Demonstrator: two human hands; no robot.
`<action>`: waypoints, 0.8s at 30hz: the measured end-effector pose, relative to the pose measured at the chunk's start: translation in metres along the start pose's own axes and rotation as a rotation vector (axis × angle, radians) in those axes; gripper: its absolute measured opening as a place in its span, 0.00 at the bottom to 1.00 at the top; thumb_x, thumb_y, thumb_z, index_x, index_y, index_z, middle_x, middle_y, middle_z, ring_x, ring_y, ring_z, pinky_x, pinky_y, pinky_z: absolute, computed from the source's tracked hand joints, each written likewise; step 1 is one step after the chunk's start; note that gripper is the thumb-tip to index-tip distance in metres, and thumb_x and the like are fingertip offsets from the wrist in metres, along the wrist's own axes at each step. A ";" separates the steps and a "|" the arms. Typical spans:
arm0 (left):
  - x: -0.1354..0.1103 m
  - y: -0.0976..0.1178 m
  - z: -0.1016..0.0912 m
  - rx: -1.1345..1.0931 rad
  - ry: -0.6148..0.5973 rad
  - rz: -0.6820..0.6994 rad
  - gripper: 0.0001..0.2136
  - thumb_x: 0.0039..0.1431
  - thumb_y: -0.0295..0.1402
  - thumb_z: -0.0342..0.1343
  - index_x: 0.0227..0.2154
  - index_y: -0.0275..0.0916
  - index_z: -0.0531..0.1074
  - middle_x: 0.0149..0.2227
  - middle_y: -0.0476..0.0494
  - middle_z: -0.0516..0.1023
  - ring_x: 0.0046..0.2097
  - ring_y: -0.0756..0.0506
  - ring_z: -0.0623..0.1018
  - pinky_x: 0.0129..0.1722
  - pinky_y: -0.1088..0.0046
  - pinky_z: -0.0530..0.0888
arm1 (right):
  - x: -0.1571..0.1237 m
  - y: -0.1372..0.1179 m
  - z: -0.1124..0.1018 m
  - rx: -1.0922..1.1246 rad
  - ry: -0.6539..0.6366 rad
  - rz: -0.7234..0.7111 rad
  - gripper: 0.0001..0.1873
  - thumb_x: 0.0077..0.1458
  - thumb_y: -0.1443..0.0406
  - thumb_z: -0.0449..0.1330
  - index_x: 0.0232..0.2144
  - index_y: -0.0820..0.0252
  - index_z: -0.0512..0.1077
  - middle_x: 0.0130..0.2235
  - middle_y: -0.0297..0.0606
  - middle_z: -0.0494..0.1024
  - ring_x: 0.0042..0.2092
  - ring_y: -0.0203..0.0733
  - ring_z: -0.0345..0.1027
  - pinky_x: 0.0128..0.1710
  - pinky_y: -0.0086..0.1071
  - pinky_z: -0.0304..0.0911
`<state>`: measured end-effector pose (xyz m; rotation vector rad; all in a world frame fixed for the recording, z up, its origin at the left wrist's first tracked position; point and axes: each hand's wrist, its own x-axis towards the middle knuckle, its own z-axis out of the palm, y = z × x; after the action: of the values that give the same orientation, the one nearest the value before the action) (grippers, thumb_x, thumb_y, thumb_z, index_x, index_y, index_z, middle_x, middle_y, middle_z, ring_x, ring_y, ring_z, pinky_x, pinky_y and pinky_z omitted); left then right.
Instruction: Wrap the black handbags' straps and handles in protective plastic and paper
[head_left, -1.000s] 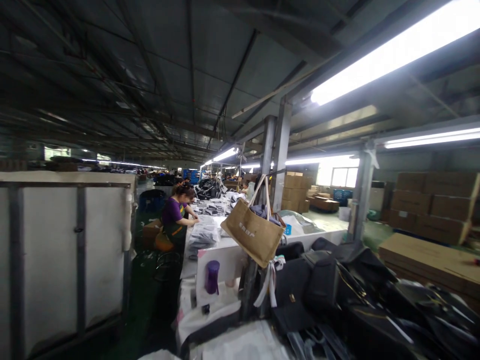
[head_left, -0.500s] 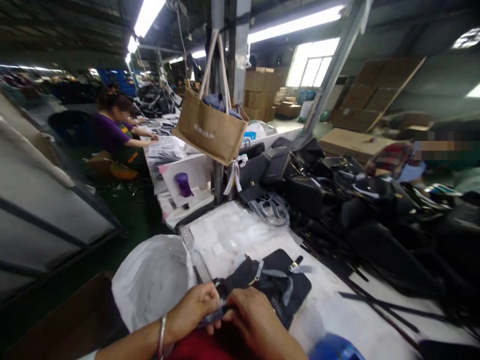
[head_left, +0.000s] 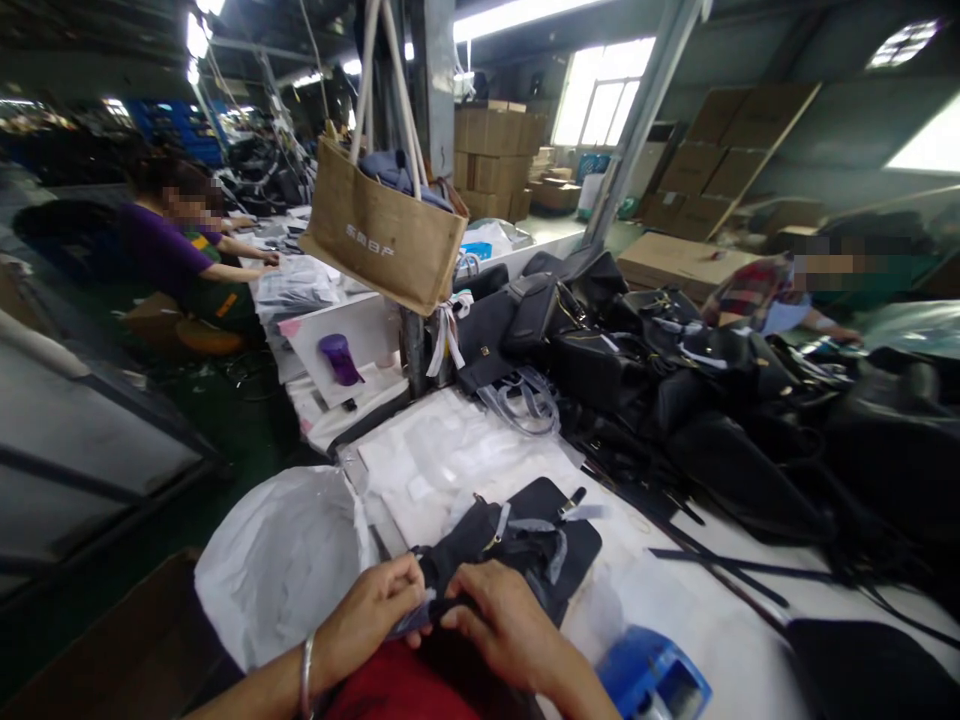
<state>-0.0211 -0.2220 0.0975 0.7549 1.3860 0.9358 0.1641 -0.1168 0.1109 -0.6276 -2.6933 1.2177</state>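
My left hand, with a silver bangle at its wrist, is closed in a pinch on the part of a black strap that has clear plastic film around it. Fingers of my right hand are wrapped round the same strap a little to the right. Just beyond both hands, a black bag lies on the white table. Strips of clear film cover some of its straps, and gold-coloured buckles show. My hands hide part of the bag's near end.
A white plastic-lined bin stands left of my hands. To the right sits a blue tape dispenser-like object. Black bags pile up along the far right. A tan tote hangs from a post. Two people work nearby.
The view has turned slightly right, so the surroundings sit further left. Both hands keep hold of the strap, now slightly further apart, and more of the blue object shows.
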 end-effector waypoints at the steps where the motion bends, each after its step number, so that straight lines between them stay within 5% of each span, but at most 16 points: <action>1: 0.002 0.000 0.002 0.025 -0.003 0.010 0.11 0.59 0.40 0.52 0.29 0.37 0.66 0.25 0.48 0.77 0.25 0.49 0.76 0.27 0.76 0.67 | 0.002 -0.002 0.004 0.005 0.003 -0.012 0.04 0.59 0.64 0.56 0.38 0.55 0.68 0.36 0.33 0.74 0.39 0.40 0.66 0.38 0.30 0.54; 8: 0.006 0.000 -0.006 0.124 -0.024 0.002 0.12 0.60 0.42 0.50 0.29 0.37 0.65 0.25 0.48 0.77 0.26 0.49 0.75 0.29 0.75 0.67 | -0.004 0.019 0.002 0.040 0.037 0.004 0.16 0.56 0.54 0.58 0.43 0.55 0.67 0.39 0.35 0.74 0.42 0.41 0.64 0.42 0.32 0.55; 16: 0.015 -0.005 -0.003 0.186 -0.030 -0.046 0.13 0.58 0.43 0.51 0.27 0.38 0.65 0.23 0.52 0.71 0.26 0.50 0.72 0.28 0.76 0.67 | 0.004 0.021 0.019 -0.084 0.018 -0.066 0.07 0.58 0.61 0.57 0.36 0.57 0.70 0.36 0.34 0.75 0.39 0.40 0.66 0.41 0.31 0.54; 24: 0.012 -0.021 -0.024 0.136 -0.034 -0.151 0.16 0.56 0.48 0.53 0.27 0.39 0.63 0.23 0.52 0.70 0.26 0.49 0.71 0.26 0.76 0.68 | -0.004 0.039 0.018 -0.165 -0.036 -0.112 0.12 0.60 0.56 0.53 0.39 0.57 0.69 0.36 0.35 0.76 0.40 0.40 0.67 0.41 0.31 0.54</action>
<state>-0.0430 -0.2236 0.0718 0.7535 1.4663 0.7139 0.1751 -0.1075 0.0702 -0.4702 -2.8370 0.9974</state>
